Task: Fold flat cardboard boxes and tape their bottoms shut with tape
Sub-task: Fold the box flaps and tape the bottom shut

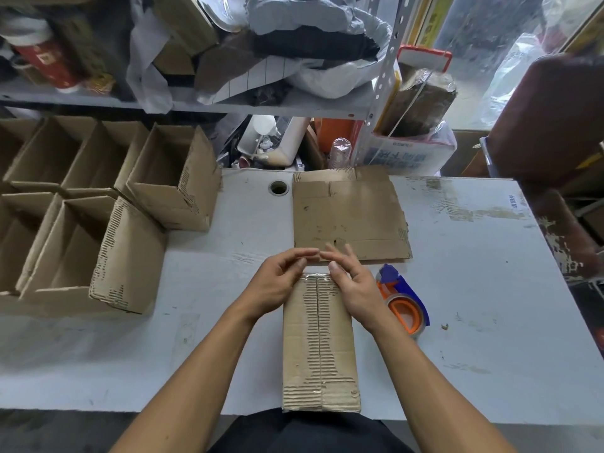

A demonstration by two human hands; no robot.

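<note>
A rectangular corrugated box (318,348) lay bottom-up at the table's (457,289) near edge, clear tape glossing its far seam. Above it, left hand (277,282) and right hand (351,284) hovered, fingers loosely spread, gripping nothing. Beyond lay flat cardboard (349,214).

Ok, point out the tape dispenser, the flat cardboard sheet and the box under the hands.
tape dispenser (404,305): head view, on its orange hub.
flat cardboard sheet (348,214): head view, middle of its top face.
box (318,348): head view, on the centre seam of its bottom.
</note>
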